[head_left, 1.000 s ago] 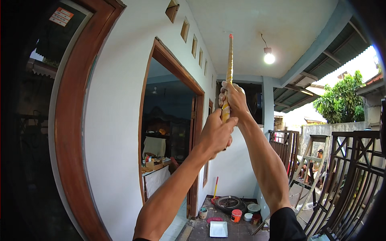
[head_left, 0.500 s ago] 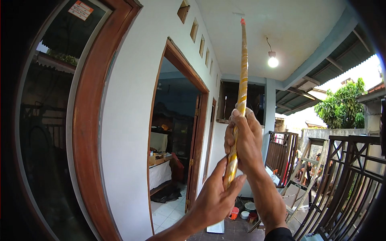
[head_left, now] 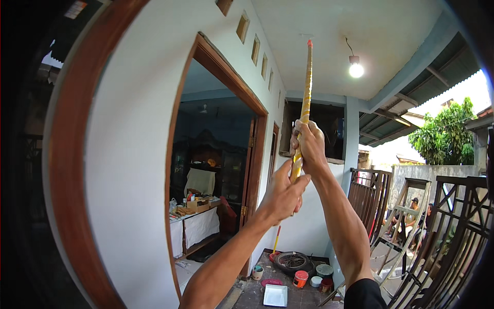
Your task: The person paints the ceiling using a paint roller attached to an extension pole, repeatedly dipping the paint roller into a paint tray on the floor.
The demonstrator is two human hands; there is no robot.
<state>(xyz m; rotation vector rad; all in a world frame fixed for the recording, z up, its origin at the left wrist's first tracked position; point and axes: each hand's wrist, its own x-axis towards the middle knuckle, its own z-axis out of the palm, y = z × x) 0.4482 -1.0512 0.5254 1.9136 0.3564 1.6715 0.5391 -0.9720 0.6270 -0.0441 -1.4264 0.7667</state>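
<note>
Pole [head_left: 308, 87]: long, slender, mustard-yellow, with pale spiral banding and a coral-red far tip. Location: in both hands, raised straight ahead, nearly upright, tip near the white ceiling [head_left: 334, 20]; contact there too small to tell. Right hand [head_left: 312, 144]: uppermost, fingers curled snugly around the shaft. Left hand [head_left: 282, 196]: just below, fingers wrapped about the lower end, thumb angled to the right. Beyond: lit bulb [head_left: 355, 70], hung right of the tip; white tray [head_left: 276, 296] on dark tiled floor [head_left: 251, 299], near a red tub [head_left: 300, 279].
</note>
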